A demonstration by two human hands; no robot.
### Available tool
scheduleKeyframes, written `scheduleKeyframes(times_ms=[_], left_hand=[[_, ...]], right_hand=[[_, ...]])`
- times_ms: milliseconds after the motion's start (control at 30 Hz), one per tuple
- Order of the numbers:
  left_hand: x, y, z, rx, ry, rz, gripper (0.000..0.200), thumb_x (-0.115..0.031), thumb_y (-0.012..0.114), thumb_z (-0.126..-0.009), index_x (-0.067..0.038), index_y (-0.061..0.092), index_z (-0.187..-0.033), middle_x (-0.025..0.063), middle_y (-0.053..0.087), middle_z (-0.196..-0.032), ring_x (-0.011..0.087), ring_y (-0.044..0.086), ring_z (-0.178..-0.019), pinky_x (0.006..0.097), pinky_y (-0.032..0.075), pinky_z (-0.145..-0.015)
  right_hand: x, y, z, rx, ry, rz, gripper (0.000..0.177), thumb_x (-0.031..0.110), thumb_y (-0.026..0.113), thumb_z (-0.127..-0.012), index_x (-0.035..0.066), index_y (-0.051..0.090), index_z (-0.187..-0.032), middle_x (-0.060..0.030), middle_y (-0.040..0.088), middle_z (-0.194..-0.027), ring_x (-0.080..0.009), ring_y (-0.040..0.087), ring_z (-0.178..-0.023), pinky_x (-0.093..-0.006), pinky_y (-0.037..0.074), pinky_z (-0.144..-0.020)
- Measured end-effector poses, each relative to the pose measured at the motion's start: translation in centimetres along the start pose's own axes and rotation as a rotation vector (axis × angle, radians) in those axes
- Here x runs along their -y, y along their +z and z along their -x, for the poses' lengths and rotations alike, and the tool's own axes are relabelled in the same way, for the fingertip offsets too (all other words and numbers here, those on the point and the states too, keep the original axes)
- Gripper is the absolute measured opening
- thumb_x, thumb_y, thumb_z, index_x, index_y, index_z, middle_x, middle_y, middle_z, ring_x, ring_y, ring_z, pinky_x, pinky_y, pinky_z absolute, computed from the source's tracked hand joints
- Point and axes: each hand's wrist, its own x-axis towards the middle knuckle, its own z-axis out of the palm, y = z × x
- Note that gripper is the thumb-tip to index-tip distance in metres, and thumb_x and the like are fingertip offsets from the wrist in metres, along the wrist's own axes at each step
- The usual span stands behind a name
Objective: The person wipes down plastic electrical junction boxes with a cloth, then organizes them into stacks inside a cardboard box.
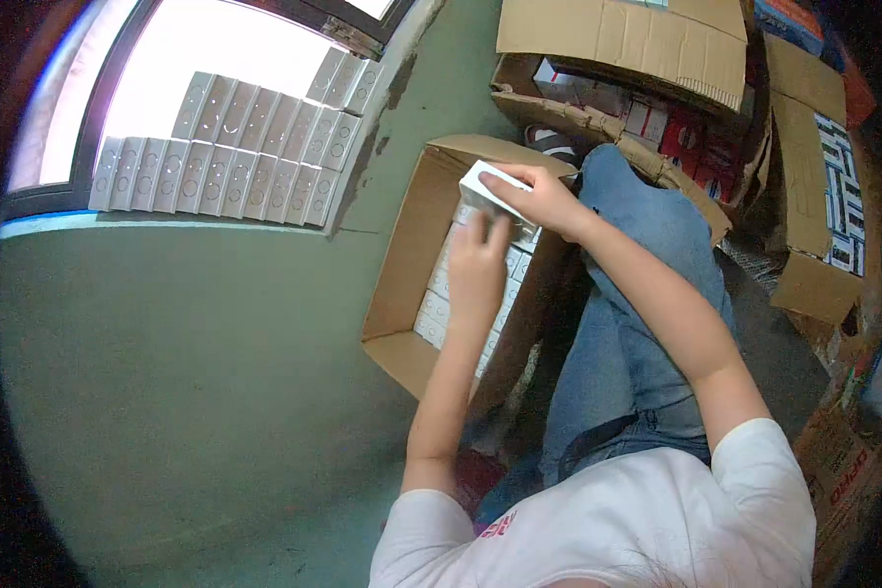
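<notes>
Over the open cardboard carton [392, 265], my right hand [549, 199] grips a white electrical box [477, 186], thumb and fingers along its upper side. My left hand [477, 269] is just below that box, its raised fingers smeared by motion. Rows of similar white boxes [439, 306] with round marks on their sides lie inside the carton, partly hidden by my hands and left forearm.
More white boxes [216, 181] stand stacked in rows on the windowsill at left. Beyond my knee is a large open carton [617, 44] with red and white packs. Another carton [813, 279], holding small printed packs, stands at right. The green wall [196, 363] borders my carton.
</notes>
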Motion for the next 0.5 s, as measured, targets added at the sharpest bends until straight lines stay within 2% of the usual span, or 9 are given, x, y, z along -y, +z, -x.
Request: scheduleKeyframes(times_ms=[33,100,200,233,333,367,467,500], left_hand=[[-0.8,0.4,0.4,0.033,0.051,-0.007,0.030,-0.002,0.059,-0.074,-0.008,0.060,-0.103,0.0141,0.057,-0.107,0.0320,0.057,-0.095,0.0410,0.049,-0.078],[-1.4,0.7,0.5,0.076,0.119,-0.024,0.028,-0.006,0.059,-0.075,-0.007,0.060,-0.102,0.0129,0.057,-0.108,0.0294,0.057,-0.093,0.0400,0.047,-0.077],[0.2,0.9,-0.5,-0.097,0.022,-0.138,0.027,-0.006,0.058,-0.075,-0.008,0.060,-0.102,0.0121,0.057,-0.107,0.0292,0.057,-0.090,0.0400,0.048,-0.076],[0.8,0.7,-0.9,-0.145,-0.075,-0.144,0.026,-0.005,0.059,-0.075,-0.008,0.060,-0.100,0.0109,0.057,-0.108,0.0290,0.057,-0.089,0.0399,0.048,-0.075],[0.4,0.8,-1.1,-0.133,-0.090,-0.092,0.024,-0.004,0.060,-0.074,-0.007,0.061,-0.098,0.0102,0.058,-0.107,0.0291,0.058,-0.088,0.0397,0.048,-0.074],[0.2,0.7,-0.8,-0.060,0.009,-0.019,0.021,-0.008,0.060,-0.076,-0.007,0.061,-0.097,0.0088,0.058,-0.102,0.0266,0.057,-0.081,0.0386,0.047,-0.070],[-1.9,1.1,0.4,-0.007,0.193,0.074,0.020,-0.009,0.060,-0.076,-0.010,0.062,-0.096,0.0052,0.057,-0.096,0.0238,0.055,-0.078,0.0376,0.045,-0.067],[-1.7,0.7,0.4,-0.022,0.193,0.024,0.023,-0.008,0.060,-0.075,-0.010,0.063,-0.097,0.0054,0.057,-0.097,0.0242,0.055,-0.081,0.0381,0.045,-0.068]], right_hand=[[-0.6,0.1,0.0,-0.058,-0.050,-0.043,0.048,0.043,0.061,-0.091,0.001,0.067,-0.113,-0.0064,0.069,-0.101,-0.0104,0.060,-0.089,-0.0273,0.049,-0.081],[-1.0,-0.5,-0.4,-0.031,-0.002,-0.010,0.048,0.044,0.061,-0.091,0.001,0.068,-0.111,-0.0072,0.069,-0.098,-0.0099,0.059,-0.087,-0.0270,0.048,-0.079],[-0.3,-1.2,-0.2,-0.024,0.048,0.008,0.049,0.045,0.059,-0.092,-0.001,0.069,-0.107,-0.0073,0.070,-0.093,-0.0096,0.059,-0.085,-0.0262,0.048,-0.076],[0.1,-1.1,0.1,-0.032,0.052,0.021,0.050,0.046,0.059,-0.092,-0.001,0.069,-0.106,-0.0068,0.069,-0.092,-0.0094,0.059,-0.084,-0.0259,0.048,-0.075],[-0.6,-0.8,-0.4,-0.063,0.001,0.049,0.052,0.048,0.059,-0.091,-0.001,0.070,-0.104,-0.0062,0.069,-0.090,-0.0090,0.059,-0.082,-0.0256,0.048,-0.074],[-1.1,-0.8,-0.6,-0.076,-0.023,0.060,0.052,0.048,0.059,-0.091,-0.002,0.070,-0.103,-0.0060,0.069,-0.089,-0.0088,0.059,-0.081,-0.0256,0.048,-0.074],[1.3,-1.1,0.7,-0.031,0.074,-0.023,0.053,0.050,0.059,-0.091,-0.002,0.070,-0.100,-0.0057,0.069,-0.086,-0.0083,0.059,-0.079,-0.0250,0.048,-0.072],[0.8,-1.2,0.5,-0.004,0.099,-0.017,0.054,0.052,0.058,-0.090,0.000,0.071,-0.095,-0.0035,0.067,-0.082,-0.0079,0.057,-0.075,-0.0238,0.046,-0.069]])
